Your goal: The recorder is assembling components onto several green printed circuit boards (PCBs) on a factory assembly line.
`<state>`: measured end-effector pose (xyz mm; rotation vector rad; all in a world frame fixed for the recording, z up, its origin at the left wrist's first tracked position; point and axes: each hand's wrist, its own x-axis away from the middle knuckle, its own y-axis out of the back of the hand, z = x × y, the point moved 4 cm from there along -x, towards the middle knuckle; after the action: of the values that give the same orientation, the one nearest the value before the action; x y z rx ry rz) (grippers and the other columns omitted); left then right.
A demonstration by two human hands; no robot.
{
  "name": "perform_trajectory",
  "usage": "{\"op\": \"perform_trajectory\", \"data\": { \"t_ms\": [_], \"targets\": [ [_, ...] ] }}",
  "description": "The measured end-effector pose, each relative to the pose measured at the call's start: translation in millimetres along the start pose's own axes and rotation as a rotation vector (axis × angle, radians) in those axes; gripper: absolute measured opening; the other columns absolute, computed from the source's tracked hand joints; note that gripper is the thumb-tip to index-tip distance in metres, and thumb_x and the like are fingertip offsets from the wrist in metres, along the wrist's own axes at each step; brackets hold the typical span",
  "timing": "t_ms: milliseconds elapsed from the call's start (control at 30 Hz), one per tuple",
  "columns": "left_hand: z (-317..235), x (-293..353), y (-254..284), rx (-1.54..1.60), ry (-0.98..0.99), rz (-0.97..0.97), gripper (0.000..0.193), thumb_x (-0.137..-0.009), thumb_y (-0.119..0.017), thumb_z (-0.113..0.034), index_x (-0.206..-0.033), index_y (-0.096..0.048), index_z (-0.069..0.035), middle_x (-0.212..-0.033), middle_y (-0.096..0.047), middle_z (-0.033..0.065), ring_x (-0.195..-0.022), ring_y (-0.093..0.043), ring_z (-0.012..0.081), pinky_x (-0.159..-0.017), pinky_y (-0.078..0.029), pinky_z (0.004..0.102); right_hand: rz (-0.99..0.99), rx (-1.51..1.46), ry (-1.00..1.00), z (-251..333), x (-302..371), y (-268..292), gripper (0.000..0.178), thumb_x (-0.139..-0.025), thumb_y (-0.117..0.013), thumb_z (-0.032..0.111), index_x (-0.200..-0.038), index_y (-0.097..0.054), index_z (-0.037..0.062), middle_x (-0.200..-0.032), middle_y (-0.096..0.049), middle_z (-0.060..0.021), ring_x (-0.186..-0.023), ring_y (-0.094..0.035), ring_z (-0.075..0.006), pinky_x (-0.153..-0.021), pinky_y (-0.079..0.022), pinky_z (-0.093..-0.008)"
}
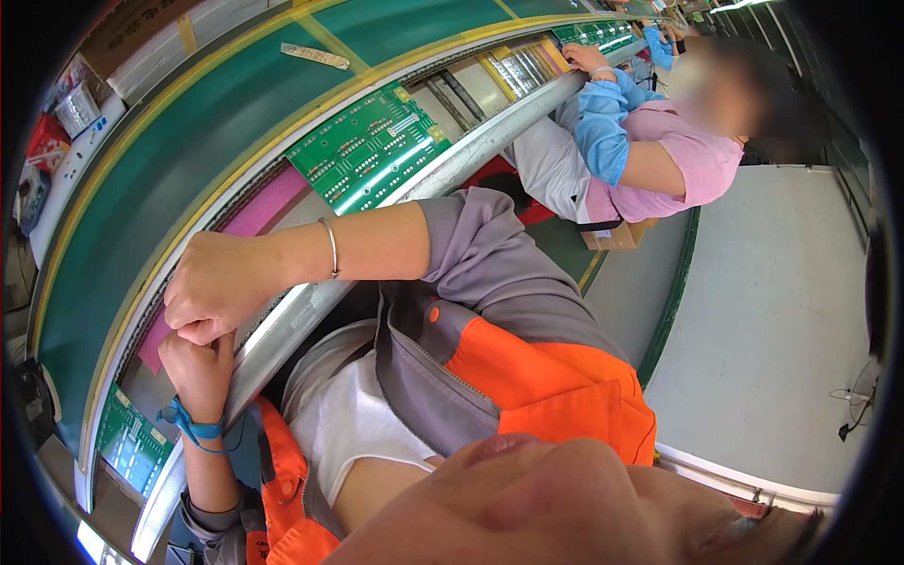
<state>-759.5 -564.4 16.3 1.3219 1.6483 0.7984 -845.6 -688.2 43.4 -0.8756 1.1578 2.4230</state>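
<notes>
My right hand (pixel 218 282), with a silver bangle at its wrist, is closed with the fingers curled down over the line. Right below it and touching it, my left hand (pixel 200 372) is closed too, its thumb up against the right fingers. A blue wrist strap (pixel 193 428) with a thin cord circles the left wrist. Anything between the fingers is hidden. Under the hands runs a pink strip (pixel 268 200) between the rails. Beyond my right forearm lies a large green circuit board (pixel 363 141); another green circuit board (pixel 130 441) sits to the left of my left hand.
A metal rail (pixel 282 334) runs along my side of the line. Past it is a green conveyor belt (pixel 179 179) with a tape-like strip (pixel 315 55) on it. At the right a co-worker in blue sleeves (pixel 605 127) works at the same line. Boxes and bags stand far left.
</notes>
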Motion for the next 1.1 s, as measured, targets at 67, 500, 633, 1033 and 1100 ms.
{"op": "perform_trajectory", "data": {
  "t_ms": [67, 500, 633, 1033, 1100],
  "targets": [
    [-1, 0, 2, -0.035, -0.014, 0.009, 0.025, -0.082, -0.082, -0.019, -0.07, -0.067, -0.003, -0.067, -0.065, 0.0165, -0.063, -0.064, 0.0404, -0.057, -0.046, 0.0489, 0.024, -0.003, -0.014, -1, 0, -1, 0.024, -0.075, -0.069, 0.021, -0.058, -0.056, 0.0103, -0.061, -0.06, -0.0051, -0.058, -0.061, -0.0281, -0.048, -0.043, -0.0435],
    [3, 1, 1, -0.022, 0.009, 0.014, 0.028, -0.081, -0.083, -0.019, -0.07, -0.065, -0.002, -0.066, -0.063, 0.018, -0.062, -0.063, 0.0403, -0.055, -0.044, 0.049, 0.067, 0.051, -0.044, -5, 4, -3, 0.024, -0.075, -0.069, 0.022, -0.058, -0.057, 0.0107, -0.062, -0.06, -0.0045, -0.059, -0.061, -0.0268, -0.049, -0.043, -0.0419],
    [-1, 1, 3, -0.031, -0.006, 0.034, 0.022, -0.081, -0.082, -0.018, -0.073, -0.068, -0.004, -0.068, -0.066, 0.0158, -0.063, -0.064, 0.0397, -0.056, -0.045, 0.0491, 0.039, 0.063, -0.016, 0, 0, -1, 0.026, -0.078, -0.07, 0.023, -0.058, -0.057, 0.0117, -0.061, -0.058, -0.0038, -0.059, -0.061, -0.0262, -0.048, -0.043, -0.0415],
    [-2, 0, 2, -0.031, -0.049, 0.019, 0.015, -0.08, -0.081, -0.015, -0.076, -0.07, -0.006, -0.07, -0.068, 0.0145, -0.065, -0.066, 0.0393, -0.057, -0.047, 0.0479, 0.052, 0.036, -0.016, 5, -2, 3, 0.022, -0.075, -0.07, 0.021, -0.059, -0.059, 0.0115, -0.061, -0.059, -0.0034, -0.059, -0.062, -0.0254, -0.047, -0.042, -0.0416],
    [-3, -1, 1, -0.044, -0.059, 0.016, 0.016, -0.08, -0.081, -0.015, -0.076, -0.07, -0.005, -0.07, -0.068, 0.0146, -0.065, -0.066, 0.0394, -0.057, -0.047, 0.048, 0.074, 0.053, -0.033, 4, -1, 3, 0.02, -0.072, -0.07, 0.021, -0.058, -0.06, 0.0116, -0.061, -0.059, -0.0037, -0.059, -0.063, -0.0256, -0.048, -0.043, -0.0415]
  ]
}}
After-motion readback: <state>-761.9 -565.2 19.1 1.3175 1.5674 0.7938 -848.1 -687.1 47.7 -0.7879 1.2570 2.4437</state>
